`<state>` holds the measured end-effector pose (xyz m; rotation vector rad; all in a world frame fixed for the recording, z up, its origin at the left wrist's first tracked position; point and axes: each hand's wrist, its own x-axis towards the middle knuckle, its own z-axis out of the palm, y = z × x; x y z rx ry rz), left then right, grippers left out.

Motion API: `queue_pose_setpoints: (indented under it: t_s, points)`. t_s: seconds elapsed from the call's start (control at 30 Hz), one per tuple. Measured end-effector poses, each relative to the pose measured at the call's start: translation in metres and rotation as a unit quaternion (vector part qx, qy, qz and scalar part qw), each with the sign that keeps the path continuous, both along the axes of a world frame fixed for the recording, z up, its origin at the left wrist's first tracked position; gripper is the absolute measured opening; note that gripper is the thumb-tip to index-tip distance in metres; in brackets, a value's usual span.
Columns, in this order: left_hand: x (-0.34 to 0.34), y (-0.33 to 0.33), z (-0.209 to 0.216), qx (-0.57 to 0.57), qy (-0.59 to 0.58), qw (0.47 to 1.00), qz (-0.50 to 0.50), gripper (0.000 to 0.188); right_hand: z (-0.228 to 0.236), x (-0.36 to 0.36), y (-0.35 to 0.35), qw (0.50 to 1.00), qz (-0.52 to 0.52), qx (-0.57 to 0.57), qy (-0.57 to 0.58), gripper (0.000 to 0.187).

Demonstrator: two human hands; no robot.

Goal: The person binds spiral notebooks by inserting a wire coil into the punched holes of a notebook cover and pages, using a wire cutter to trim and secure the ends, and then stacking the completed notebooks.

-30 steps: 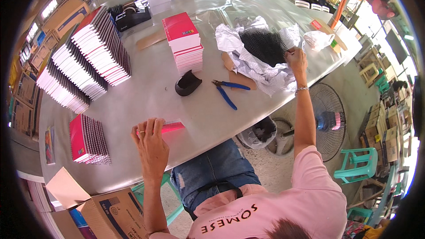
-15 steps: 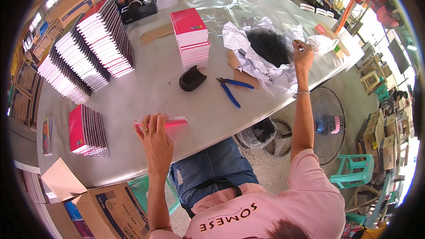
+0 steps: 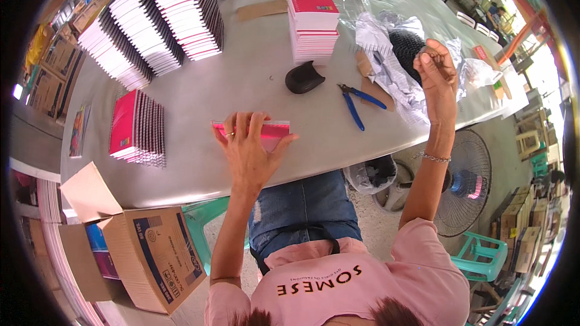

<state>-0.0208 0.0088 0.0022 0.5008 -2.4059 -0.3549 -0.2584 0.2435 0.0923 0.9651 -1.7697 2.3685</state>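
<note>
My left hand (image 3: 246, 156) is closed on a thin pink notebook (image 3: 276, 131) near the table's front edge, fingers over its top and thumb at the near side. My right hand (image 3: 437, 78) is raised with thumb and fingertips pinched together; whatever they hold is too small to make out. Just beside it, a heap of black binding coils (image 3: 406, 51) lies in crumpled white paper (image 3: 386, 72). Blue-handled cutting pliers (image 3: 357, 104) lie open between the hands, left of the paper. A curved black piece (image 3: 304, 77) sits beyond the notebook.
Red-covered notebooks are stacked at the back (image 3: 313, 21). Tall coil-bound stacks (image 3: 187, 12) stand back left, with a shorter coil-bound stack (image 3: 138, 128) nearer. An opened carton (image 3: 151, 253) is at lower left. A fan (image 3: 462, 181) and a lined bin (image 3: 373, 175) stand beyond the table edge.
The view has shifted, moving the table's things right and up in the picture. My right hand has come slightly closer to me. The notebook under my left hand shows more of its pink face.
</note>
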Motion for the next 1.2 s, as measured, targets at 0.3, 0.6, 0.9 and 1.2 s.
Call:
queue_pose_setpoints:
  t_s: [0.3,0.6,0.9,1.2]
  points:
    - [-0.017,0.005,-0.012,-0.015,0.063,0.995,0.07,0.044,-0.026,0.058,-0.079,0.943,0.282,0.166,-0.055,0.018]
    - [-0.018,0.005,-0.011,-0.01,0.065,0.996,0.067,0.04,-0.067,0.078,-0.101,0.925,0.213,0.282,0.137,0.016]
    - [-0.017,0.001,-0.015,-0.015,0.07,0.996,0.061,0.04,-0.054,0.092,-0.106,0.921,0.188,0.323,0.11,0.016]
    - [-0.015,-0.001,-0.013,0.0,0.037,0.997,0.064,0.042,-0.055,0.097,-0.107,0.926,0.211,0.28,0.136,0.013]
